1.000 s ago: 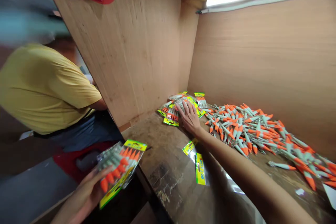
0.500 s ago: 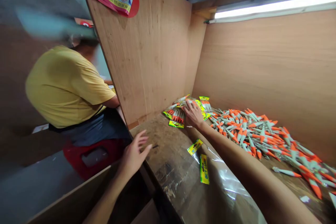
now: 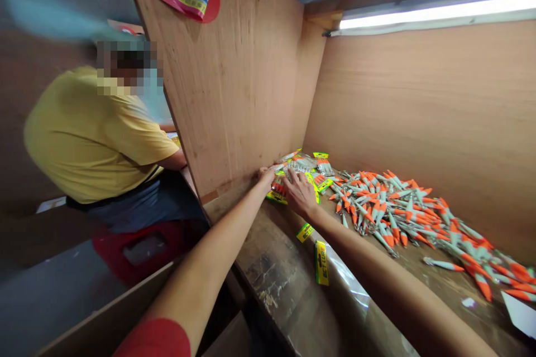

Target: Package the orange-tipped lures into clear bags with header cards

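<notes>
Several clear packs of fishing lures with yellow-green header cards lie heaped by the wooden divider. At the heap's left side, my left hand has its fingers closed at the edge of the packs; part of them is hidden. My right hand is curled over the packs from the front right, fingertips bent against them. Loose orange-and-white lures form a big pile to the right. Nearer me are an upper yellow header card and a lower yellow header card, on clear plastic bags.
A wooden divider stands at the left and a back panel behind. A lit tube lamp hangs under the shelf. Left of the divider, a person in a yellow shirt sits on a red stool. The worktable's edge runs below my forearms.
My left hand, open above the table edge before, has reached forward to the packs. My right hand has shifted slightly toward me on the heap. The view has turned a little.
</notes>
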The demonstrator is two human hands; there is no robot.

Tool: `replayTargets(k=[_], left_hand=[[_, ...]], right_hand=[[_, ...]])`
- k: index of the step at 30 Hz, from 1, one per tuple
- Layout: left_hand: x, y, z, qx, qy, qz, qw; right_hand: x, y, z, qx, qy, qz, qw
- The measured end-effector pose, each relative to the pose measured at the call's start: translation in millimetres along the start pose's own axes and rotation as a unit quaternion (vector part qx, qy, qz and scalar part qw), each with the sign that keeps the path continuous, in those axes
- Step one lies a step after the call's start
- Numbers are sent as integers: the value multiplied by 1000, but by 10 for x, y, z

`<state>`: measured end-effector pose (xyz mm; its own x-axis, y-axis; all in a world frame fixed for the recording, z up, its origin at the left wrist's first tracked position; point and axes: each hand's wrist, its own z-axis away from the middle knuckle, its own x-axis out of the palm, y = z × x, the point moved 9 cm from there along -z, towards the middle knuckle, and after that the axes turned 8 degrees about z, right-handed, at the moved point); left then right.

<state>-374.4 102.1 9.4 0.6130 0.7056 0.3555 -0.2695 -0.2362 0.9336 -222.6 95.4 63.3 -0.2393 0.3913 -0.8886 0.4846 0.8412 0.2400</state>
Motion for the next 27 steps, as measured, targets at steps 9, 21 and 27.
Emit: replayTargets(k=[9, 21, 27], left_hand=[[-638, 41, 433, 32, 104, -67, 992], [-2635, 255, 3172, 163, 274, -99, 943], [-3581, -467, 3910, 12, 321, -178, 930]], right_hand=[[-299, -554, 377, -62, 10, -28, 998], [-1265, -2269, 1627, -341, 114, -155, 920], [-1038, -3191, 1895, -479, 55, -234, 844]])
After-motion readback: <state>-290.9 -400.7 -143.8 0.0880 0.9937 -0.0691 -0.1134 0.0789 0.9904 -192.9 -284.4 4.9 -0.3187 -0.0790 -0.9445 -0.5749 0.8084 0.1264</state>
